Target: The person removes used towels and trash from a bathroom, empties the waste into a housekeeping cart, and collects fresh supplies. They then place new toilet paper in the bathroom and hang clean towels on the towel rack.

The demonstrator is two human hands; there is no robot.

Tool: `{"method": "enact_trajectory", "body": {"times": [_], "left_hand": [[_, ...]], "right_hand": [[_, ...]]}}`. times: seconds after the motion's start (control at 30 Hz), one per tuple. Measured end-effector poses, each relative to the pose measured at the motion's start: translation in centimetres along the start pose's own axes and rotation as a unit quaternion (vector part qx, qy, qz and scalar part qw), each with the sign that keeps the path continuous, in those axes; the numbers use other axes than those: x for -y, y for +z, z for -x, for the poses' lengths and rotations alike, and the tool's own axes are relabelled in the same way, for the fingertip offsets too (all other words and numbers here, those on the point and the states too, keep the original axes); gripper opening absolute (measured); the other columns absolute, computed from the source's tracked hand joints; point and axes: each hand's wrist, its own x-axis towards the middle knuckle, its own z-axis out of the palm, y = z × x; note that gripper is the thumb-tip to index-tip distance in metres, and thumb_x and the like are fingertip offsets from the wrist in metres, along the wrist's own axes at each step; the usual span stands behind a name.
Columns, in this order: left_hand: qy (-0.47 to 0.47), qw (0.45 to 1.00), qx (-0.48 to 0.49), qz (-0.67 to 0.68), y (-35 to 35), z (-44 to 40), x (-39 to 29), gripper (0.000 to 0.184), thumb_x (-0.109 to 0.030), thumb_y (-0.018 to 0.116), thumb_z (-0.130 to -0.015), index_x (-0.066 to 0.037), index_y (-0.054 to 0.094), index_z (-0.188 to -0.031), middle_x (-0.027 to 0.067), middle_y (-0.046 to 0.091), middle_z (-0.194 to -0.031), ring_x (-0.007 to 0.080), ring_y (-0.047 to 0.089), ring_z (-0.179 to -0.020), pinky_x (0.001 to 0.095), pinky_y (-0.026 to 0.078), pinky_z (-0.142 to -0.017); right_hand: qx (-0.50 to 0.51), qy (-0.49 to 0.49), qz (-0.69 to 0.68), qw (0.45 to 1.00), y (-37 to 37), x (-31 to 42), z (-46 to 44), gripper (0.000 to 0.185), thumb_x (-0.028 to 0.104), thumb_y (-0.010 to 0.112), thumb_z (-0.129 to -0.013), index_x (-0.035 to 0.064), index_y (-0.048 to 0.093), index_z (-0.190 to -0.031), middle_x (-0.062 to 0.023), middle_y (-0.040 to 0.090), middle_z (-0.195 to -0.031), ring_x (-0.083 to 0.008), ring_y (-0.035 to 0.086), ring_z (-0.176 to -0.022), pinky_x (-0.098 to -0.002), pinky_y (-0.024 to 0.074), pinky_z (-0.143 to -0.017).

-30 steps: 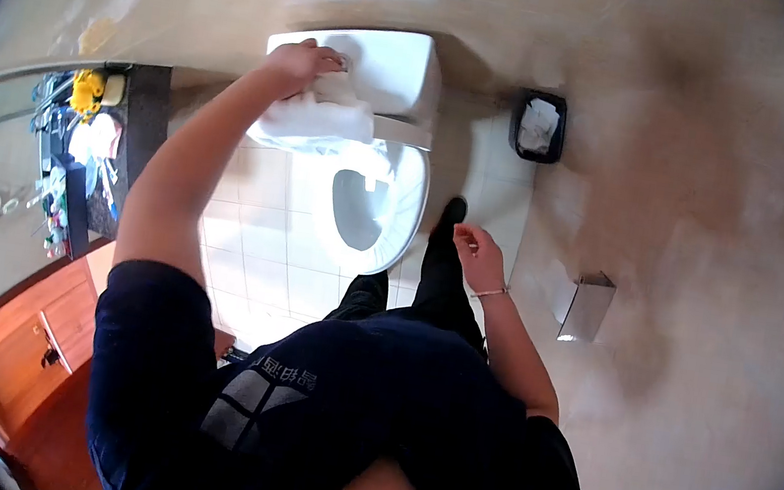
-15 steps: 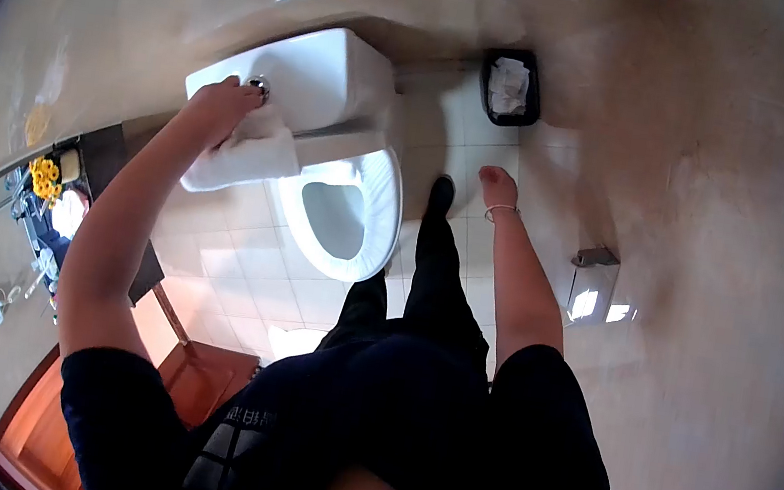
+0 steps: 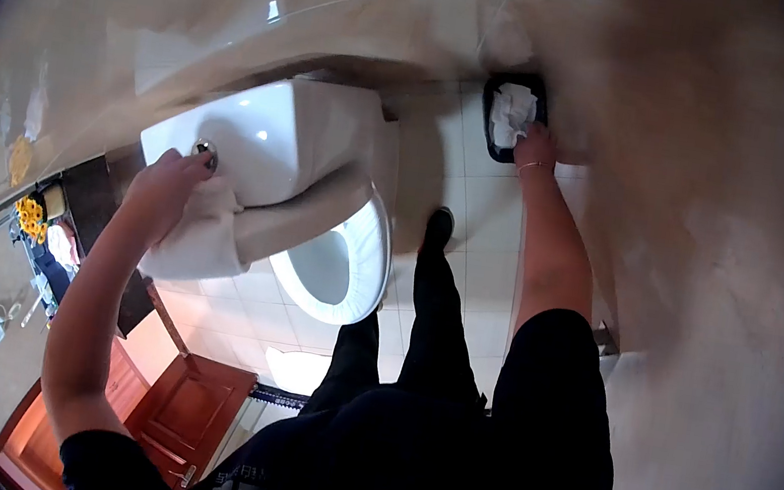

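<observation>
Apparently left hand (image 3: pixel 167 191) grips white cloth (image 3: pixel 197 243) palm-side, leaving fingertips free at flush button (image 3: pixel 206 148); bin (image 3: pixel 487 118) under right hand (image 3: pixel 536 147), grip unclear.

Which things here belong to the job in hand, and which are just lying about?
Likely job:
white fabric cloth, at the left hand
round silver flush button, also there
black plastic bin of white paper, at the right hand

Not involved:
yellow flowers
reddish-brown wooden door

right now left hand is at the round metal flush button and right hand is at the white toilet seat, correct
Not quite: the head view shows the right hand at the black rectangular bin; the rest is right.
</observation>
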Motion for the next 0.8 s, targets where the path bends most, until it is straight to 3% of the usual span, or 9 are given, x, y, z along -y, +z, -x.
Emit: {"method": "enact_trajectory", "body": {"times": [0.07,0.2,0.27,0.37,0.47,0.6,0.7,0.77,0.8], "left_hand": [[0.001,1.000,0.007,-0.013,-0.3,-0.8,-0.1,0.037,0.000,0.049,-0.074,-0.011,0.058,-0.108,0.0029,0.056,-0.117,0.0254,0.052,-0.099,0.0350,0.047,-0.081],[-0.052,0.998,0.029,-0.036,-0.2,-1.7,-1.1,0.037,0.001,0.051,-0.070,-0.014,0.061,-0.103,0.0064,0.057,-0.116,0.0269,0.056,-0.091,0.0359,0.048,-0.079],[0.010,0.999,-0.032,-0.019,0.4,-2.3,-0.6,0.034,0.002,0.053,-0.067,-0.012,0.063,-0.095,0.0096,0.058,-0.113,0.0269,0.057,-0.087,0.0355,0.048,-0.079],[0.001,0.998,-0.067,0.000,0.8,-3.3,-1.1,0.034,0.005,0.053,-0.062,-0.009,0.064,-0.091,0.0102,0.061,-0.108,0.0274,0.057,-0.087,0.0350,0.049,-0.077],[-0.007,0.995,-0.087,0.039,1.6,-3.6,-1.4,0.037,0.008,0.052,-0.059,-0.008,0.063,-0.091,0.0100,0.062,-0.107,0.0287,0.056,-0.086,0.0353,0.049,-0.075],[-0.030,0.996,-0.085,0.014,2.3,-3.9,-1.9,0.039,0.009,0.053,-0.057,-0.007,0.063,-0.091,0.0103,0.061,-0.108,0.0279,0.055,-0.086,0.0371,0.046,-0.073],[-0.012,0.996,-0.082,0.008,2.0,-4.1,-1.4,0.043,0.012,0.053,-0.057,-0.008,0.062,-0.094,0.0095,0.061,-0.108,0.0279,0.055,-0.087,0.0377,0.046,-0.074],[-0.004,0.996,-0.083,0.015,2.0,-3.7,-0.9,0.043,0.012,0.053,-0.057,-0.008,0.062,-0.094,0.0096,0.061,-0.108,0.0283,0.056,-0.088,0.0377,0.046,-0.076],[0.004,0.996,-0.088,0.023,1.8,-3.4,-0.8,0.043,0.012,0.053,-0.057,-0.008,0.062,-0.094,0.0096,0.061,-0.109,0.0288,0.056,-0.088,0.0377,0.047,-0.078]], "right_hand": [[-0.014,-0.080,0.112,0.990,1.4,-0.3,-3.5,0.046,0.025,0.052,-0.082,0.0056,0.046,-0.124,-0.0145,0.039,-0.131,-0.0308,0.038,-0.119,-0.0395,0.0335,-0.099],[0.006,-0.086,0.115,0.990,2.2,0.8,-8.6,0.049,0.024,0.047,-0.084,0.0028,0.041,-0.128,-0.0157,0.037,-0.133,-0.0305,0.038,-0.118,-0.0390,0.0309,-0.100],[0.019,-0.065,0.193,0.979,2.4,1.3,-10.8,0.051,0.019,0.040,-0.086,-0.0005,0.034,-0.132,-0.0165,0.033,-0.137,-0.0308,0.035,-0.122,-0.0390,0.0276,-0.103],[-0.012,-0.080,0.207,0.975,4.4,1.2,-14.8,0.054,0.016,0.049,-0.081,0.0041,0.034,-0.132,-0.0142,0.034,-0.137,-0.0302,0.039,-0.120,-0.0368,0.0331,-0.100],[-0.070,-0.033,0.154,0.985,5.4,0.7,-16.1,0.059,0.019,0.047,-0.083,0.0061,0.026,-0.136,-0.0143,0.033,-0.138,-0.0317,0.038,-0.121,-0.0377,0.0333,-0.100],[0.015,0.011,0.206,0.978,4.2,1.0,-15.4,0.057,0.021,0.043,-0.086,0.0093,0.023,-0.138,-0.0145,0.031,-0.139,-0.0314,0.039,-0.120,-0.0400,0.0335,-0.099],[0.045,-0.013,0.286,0.957,4.3,1.9,-13.7,0.049,0.022,0.040,-0.088,0.0124,0.032,-0.136,-0.0128,0.037,-0.136,-0.0297,0.042,-0.119,-0.0429,0.0326,-0.099],[0.170,-0.051,0.393,0.902,5.1,2.8,-10.3,0.038,0.022,0.039,-0.090,0.0135,0.051,-0.124,-0.0110,0.042,-0.134,-0.0293,0.045,-0.117,-0.0448,0.0378,-0.093],[0.153,-0.087,0.415,0.893,7.5,1.2,-9.0,0.032,0.021,0.041,-0.089,0.0138,0.058,-0.115,-0.0105,0.048,-0.128,-0.0287,0.049,-0.114,-0.0436,0.0416,-0.088]]}}
